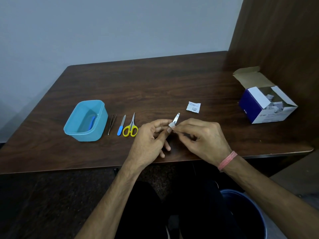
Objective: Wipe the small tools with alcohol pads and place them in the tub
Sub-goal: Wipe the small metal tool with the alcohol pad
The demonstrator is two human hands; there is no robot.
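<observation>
The dark wood-grain table [155,80] spreads smooth before me, its far half bare, its rounded near edge just under my wrists. At its right edge an opened cardboard box [265,104] of pads stands with flaps up. Left, near the front edge, sits the blue plastic tub [101,118], rounded-square, a blue-handled tool [92,122] lying inside. Beside it in a row lie thin steel tweezers [111,124], a blue-handled nail file [121,125] and yellow-handled scissors [131,128], each apart. A torn white wrapper [193,107] lies beyond my hands. My left hand [150,140] pinches the small shiny nail clipper [176,117], held above the table; my right hand [202,137] pinches a small white pad [171,125] against it.
</observation>
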